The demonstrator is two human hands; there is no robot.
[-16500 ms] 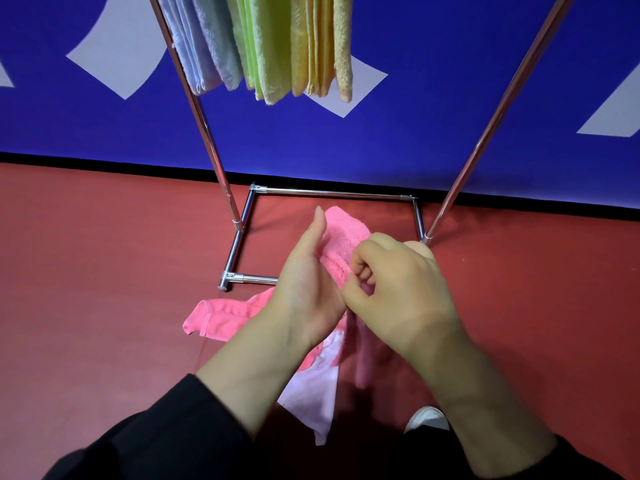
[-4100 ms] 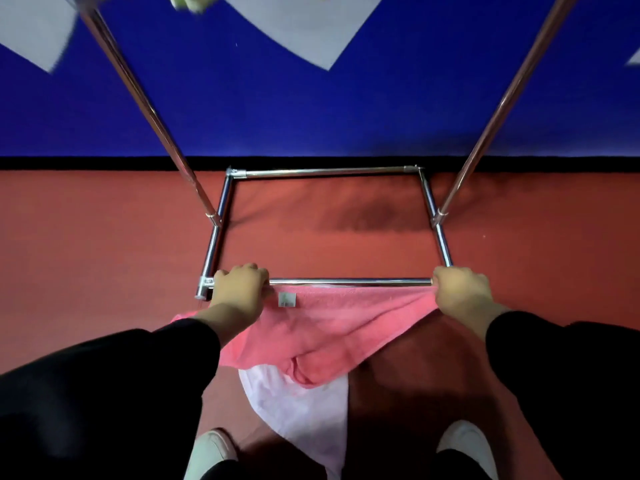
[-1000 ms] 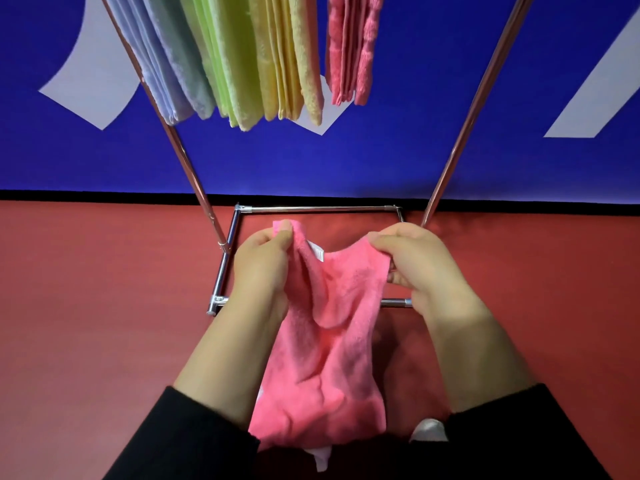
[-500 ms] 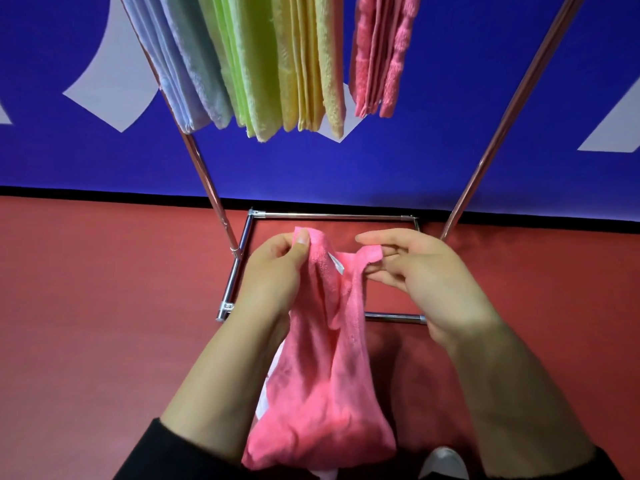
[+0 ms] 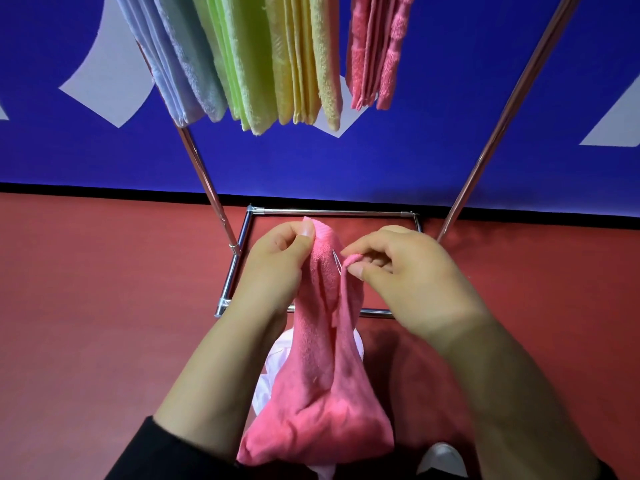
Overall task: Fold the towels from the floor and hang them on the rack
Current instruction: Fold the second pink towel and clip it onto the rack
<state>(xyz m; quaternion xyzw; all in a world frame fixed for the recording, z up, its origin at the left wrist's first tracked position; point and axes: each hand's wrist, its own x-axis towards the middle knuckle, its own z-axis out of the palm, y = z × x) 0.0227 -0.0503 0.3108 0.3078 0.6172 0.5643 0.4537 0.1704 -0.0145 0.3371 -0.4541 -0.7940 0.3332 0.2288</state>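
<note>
Head view, nearest first: black sleeves [image 5: 138,452] frame the bottom edge, and the toe of a white shoe [image 5: 441,459] shows at lower right on the red floor [image 5: 86,323]. Between the forearms hangs a pink towel [image 5: 318,393], gathered narrow at the top and bulging wider at its lower end. Behind it, partly hidden, lies a pale pink-white towel [image 5: 273,368] on the floor.

Both hands are close together at the top of the pink towel. The left hand [image 5: 277,265] pinches one upper corner between thumb and curled fingers, the corner poking up above the thumb. The right hand [image 5: 405,271] pinches the other upper edge between thumb and forefinger, the remaining fingers loosely bent. A small white tag [image 5: 335,258] shows between the two gathered folds.

Beyond the hands stands the chrome rack [image 5: 332,213], its rectangular base on the floor and two slanting uprights rising left and right. The rack is the only holder here, and it carries folded towels hung side by side, seen from below: a light blue towel [image 5: 173,64] at the left, then a green towel [image 5: 242,64], a yellow towel [image 5: 304,57], and a pink folded towel [image 5: 377,50] at the right, slightly apart from the yellow one.

Farthest back is a blue wall [image 5: 450,133] with pale shapes, meeting the floor at a black strip.
</note>
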